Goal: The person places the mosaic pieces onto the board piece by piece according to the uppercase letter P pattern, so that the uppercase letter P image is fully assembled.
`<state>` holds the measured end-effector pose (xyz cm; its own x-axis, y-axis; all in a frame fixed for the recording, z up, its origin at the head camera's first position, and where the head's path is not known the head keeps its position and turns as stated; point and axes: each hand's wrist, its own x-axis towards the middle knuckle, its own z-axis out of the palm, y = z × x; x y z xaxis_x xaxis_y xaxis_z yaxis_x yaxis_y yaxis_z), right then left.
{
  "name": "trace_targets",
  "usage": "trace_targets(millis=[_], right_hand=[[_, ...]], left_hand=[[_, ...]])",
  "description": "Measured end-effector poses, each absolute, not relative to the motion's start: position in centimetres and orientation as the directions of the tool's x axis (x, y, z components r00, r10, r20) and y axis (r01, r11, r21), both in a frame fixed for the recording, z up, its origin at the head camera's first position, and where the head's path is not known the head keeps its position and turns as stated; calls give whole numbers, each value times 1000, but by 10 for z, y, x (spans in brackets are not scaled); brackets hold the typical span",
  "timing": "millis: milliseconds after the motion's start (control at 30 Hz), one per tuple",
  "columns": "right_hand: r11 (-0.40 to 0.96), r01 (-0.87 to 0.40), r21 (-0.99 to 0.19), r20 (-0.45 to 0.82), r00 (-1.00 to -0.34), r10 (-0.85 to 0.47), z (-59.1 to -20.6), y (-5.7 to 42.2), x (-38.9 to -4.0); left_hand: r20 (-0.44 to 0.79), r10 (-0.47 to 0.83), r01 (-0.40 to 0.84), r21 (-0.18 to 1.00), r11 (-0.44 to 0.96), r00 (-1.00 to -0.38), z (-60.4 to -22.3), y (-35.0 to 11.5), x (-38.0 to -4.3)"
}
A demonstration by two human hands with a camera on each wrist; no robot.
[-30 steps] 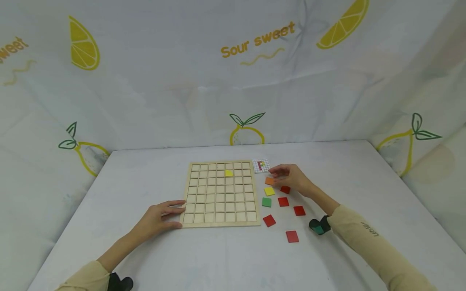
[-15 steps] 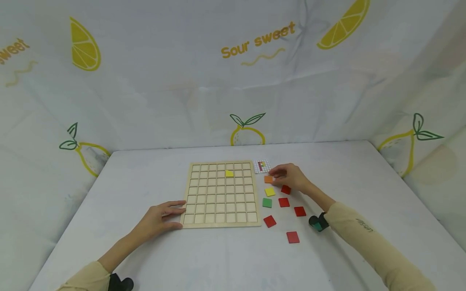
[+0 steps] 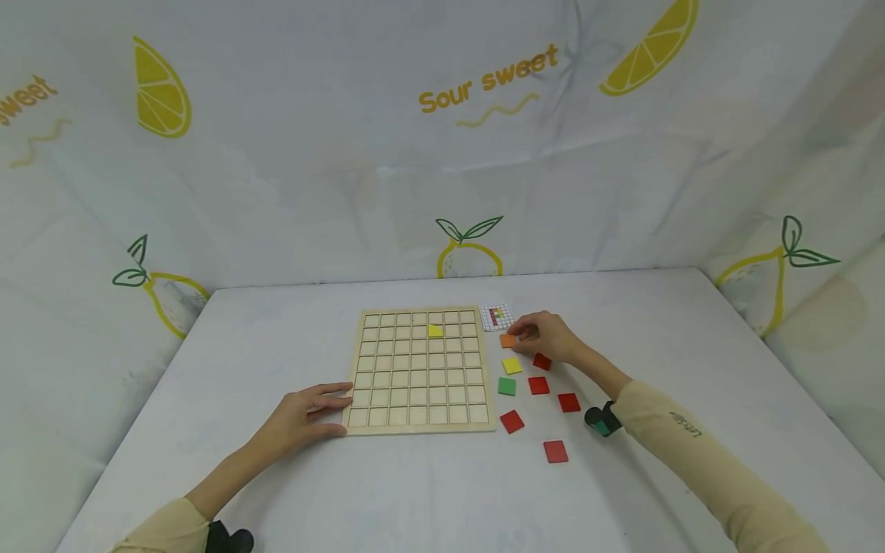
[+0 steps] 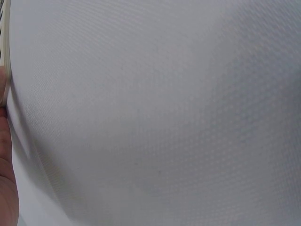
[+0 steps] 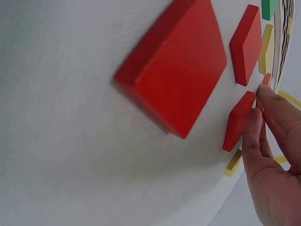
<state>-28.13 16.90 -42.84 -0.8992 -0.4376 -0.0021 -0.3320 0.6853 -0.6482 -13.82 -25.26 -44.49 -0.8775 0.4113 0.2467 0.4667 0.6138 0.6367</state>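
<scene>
The left hand [image 3: 300, 415] rests at the left edge of a wooden grid board [image 3: 401, 379], its fingers fairly straight and touching the rim; in the left wrist view only part of that hand [image 4: 5, 179] shows. Right of the board, the right hand [image 3: 549, 338] pinches an orange square tile [image 3: 508, 341] between thumb and fingers, low over the table. A yellow piece with a slanted side [image 3: 435, 331] lies in one cell of the board's upper part. Close under the right hand are a yellow tile [image 3: 512, 365] and a red tile [image 3: 542, 361].
A small printed pattern card [image 3: 497, 317] lies at the board's upper right corner. A green tile [image 3: 507, 385] and several red tiles [image 3: 556, 452] are spread on the white table right of the board. In the right wrist view, a yellow piece [image 5: 233, 163] lies beside the right hand.
The right hand has moved slightly left, its fingers closing on the orange tile, which has shifted a little toward the board. The left hand and the board stay put.
</scene>
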Motion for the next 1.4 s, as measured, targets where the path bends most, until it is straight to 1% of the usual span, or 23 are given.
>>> trace_targets(millis=[100,333,567,733,800,1000,1233,1400], right_hand=[[684,-320,-656,-4,-904,-427,-428,170,-281],[668,-214,-713,-69,-926,-371,-422,176,-280],[533,-181,-827,-64,-911,-408,-417,179,-279],[459,-150,-876,-55,-914,-402,-416,173,-279],[437,-136,-889,-54,-917,-396,-415,169,-278],[423,-95,-901,-76,-926,-369,-413,153,-277],[411,-124,-903,-51,-919,-390,-410,133,-277],[396,-110,-912,-57,-921,-386,-412,118,-280]], left_hand=[[248,413,469,634,615,-876,-446,-253,-139],[260,417,480,628,612,-871,-446,-253,-138],[240,417,459,679,573,-877,-445,-253,-138],[218,419,432,731,528,-881,-445,-253,-138],[218,420,432,732,526,-881,-445,-253,-138],[208,417,422,739,526,-885,-445,-253,-137],[193,413,405,750,523,-890,-446,-253,-138],[199,413,409,752,518,-889,-446,-253,-138]])
